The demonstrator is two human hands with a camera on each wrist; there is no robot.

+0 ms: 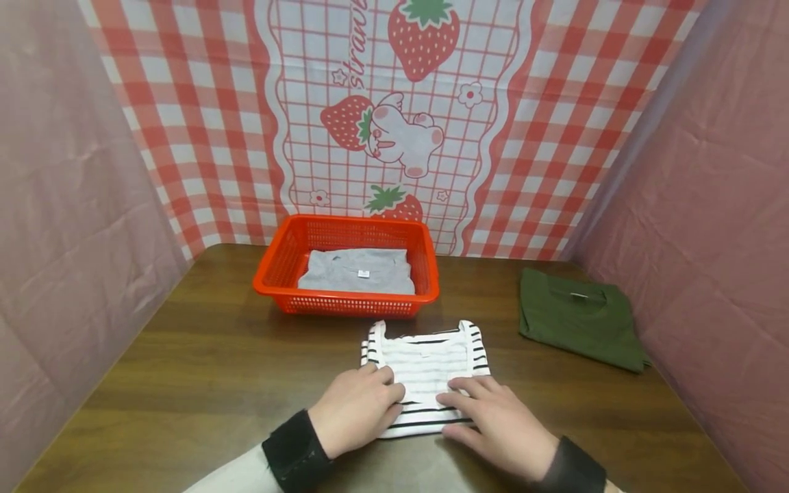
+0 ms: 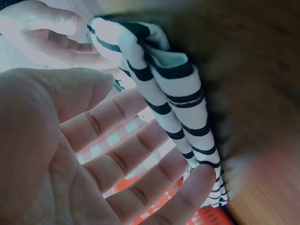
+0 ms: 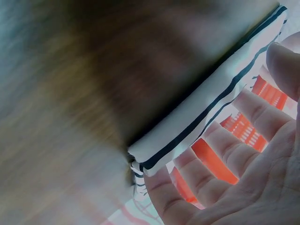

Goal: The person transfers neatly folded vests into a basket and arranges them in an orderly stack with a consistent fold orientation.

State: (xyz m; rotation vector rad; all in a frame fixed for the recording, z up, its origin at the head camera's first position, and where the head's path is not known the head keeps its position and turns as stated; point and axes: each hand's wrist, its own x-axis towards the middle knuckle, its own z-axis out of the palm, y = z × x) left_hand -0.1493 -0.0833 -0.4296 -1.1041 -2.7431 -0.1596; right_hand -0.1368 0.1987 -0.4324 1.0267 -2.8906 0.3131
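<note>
A striped black-and-white shirt, folded into a compact rectangle with its neckline facing away, lies on the table in front of me. My left hand rests on its left side, fingers straight and spread in the left wrist view. On the right side of the shirt lies my right hand, its extended fingertips touching the fabric. The right wrist view shows the layered folded edge beside those fingers. Neither hand grips the cloth.
Behind the shirt stands a red plastic basket holding a folded grey shirt. A folded dark green shirt lies at the right of the wooden table. A checked strawberry curtain hangs at the back, with pink cloth on both sides.
</note>
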